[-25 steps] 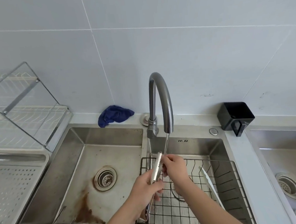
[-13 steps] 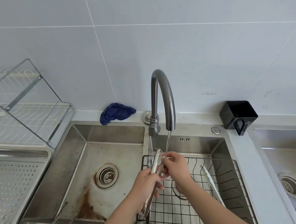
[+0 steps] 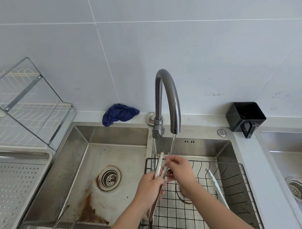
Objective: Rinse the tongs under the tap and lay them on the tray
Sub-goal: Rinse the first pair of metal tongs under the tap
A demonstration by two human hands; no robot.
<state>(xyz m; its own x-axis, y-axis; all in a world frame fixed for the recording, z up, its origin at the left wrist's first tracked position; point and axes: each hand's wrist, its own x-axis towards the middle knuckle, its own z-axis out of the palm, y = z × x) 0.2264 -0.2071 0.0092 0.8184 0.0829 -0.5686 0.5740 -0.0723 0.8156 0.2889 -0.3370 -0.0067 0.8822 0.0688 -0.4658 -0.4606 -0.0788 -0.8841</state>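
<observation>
- While water is running from the tap [image 3: 167, 95] at frame centre, the tongs [image 3: 159, 164] are being held in the stream [image 3: 173, 143], above the wire rack [image 3: 236, 180] sitting in the middle basin [image 3: 201, 147].
- The long axis of the tongs is running from the handle end at lower centre up to the toothed tips just below the tap, leaning slightly right at the top.
- The left hand [image 3: 149, 187] is gripping the tongs at mid-length, fingers curled round both arms, and is carrying the weight.
- The right hand [image 3: 181, 171] is pinching the tip of one arm where the stream is landing; the other tip is standing free just to its left.
- The perforated tray [image 3: 15, 190] is lying at the left edge of the frame, well apart from the hands, beyond the stained left basin [image 3: 114, 157]; it is being taken here as the tray named in the task.
- Judgement: rinsing is under way; laying down is not yet done. The left hand is nearer the tray and is holding the tongs, so a leftward carry with that hand is looking likely once the right hand lets go.
- Judgement: the tongs are standing steeply, so they are needing a turn toward flat before resting on the tray.
</observation>
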